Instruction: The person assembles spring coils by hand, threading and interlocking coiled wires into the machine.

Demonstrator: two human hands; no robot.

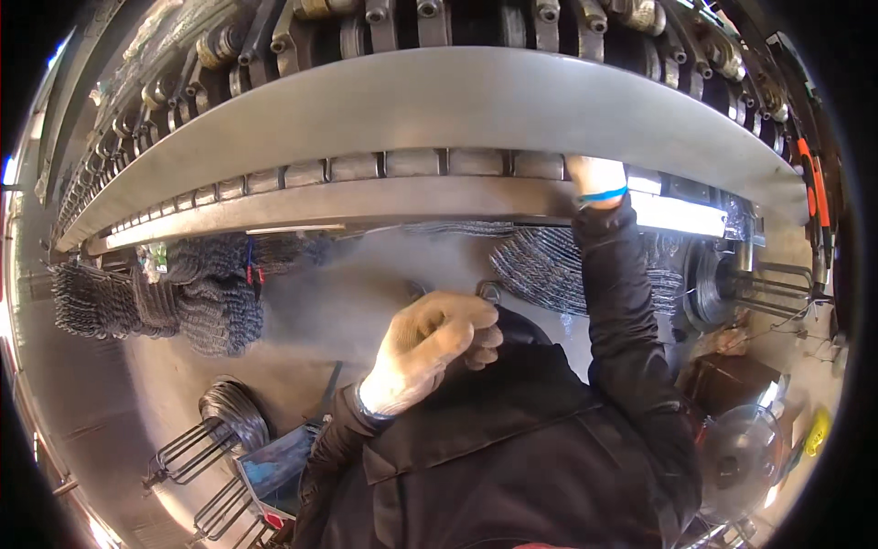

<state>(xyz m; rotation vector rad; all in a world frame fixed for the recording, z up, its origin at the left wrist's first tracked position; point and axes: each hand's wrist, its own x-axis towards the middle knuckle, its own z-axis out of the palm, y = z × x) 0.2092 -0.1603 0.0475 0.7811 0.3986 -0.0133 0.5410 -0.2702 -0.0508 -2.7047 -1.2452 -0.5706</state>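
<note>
My left hand, in a tan work glove with a pale cuff, hangs in front of my dark jacket. Its fingers are curled in and the thumb meets the index finger, with nothing visible in them. My right hand, a blue band at its wrist, reaches up into the slotted strip of a big machine. The fingers of that hand are hidden behind a long, smooth metal guard. Below the strip runs a grey metal ledge.
Rollers and arms line the machine above the guard. Bundled dark metal chain-like lengths lie at the left and right. Wire coils sit on racks, one lower left, another right. A round fan stands lower right.
</note>
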